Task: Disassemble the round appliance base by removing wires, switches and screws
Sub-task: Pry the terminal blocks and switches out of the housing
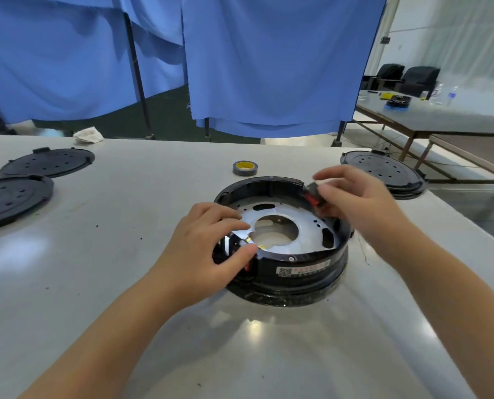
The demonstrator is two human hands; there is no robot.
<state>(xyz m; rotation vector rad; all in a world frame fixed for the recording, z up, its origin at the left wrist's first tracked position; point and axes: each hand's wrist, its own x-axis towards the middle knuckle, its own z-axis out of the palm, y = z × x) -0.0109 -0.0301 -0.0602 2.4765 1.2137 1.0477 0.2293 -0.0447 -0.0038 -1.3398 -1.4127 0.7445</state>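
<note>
Grey table (124,283), 1 round base (297,266), 3 black lids (48,162), 1 tape roll (244,167)

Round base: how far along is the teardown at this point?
Done: the round base lies open, its metal plate exposed. In hand: the right hand pinches a black-and-red switch at the far rim; the left hand holds the near-left edge. Left: a rim screw remains, and red parts by the left fingers.
</note>
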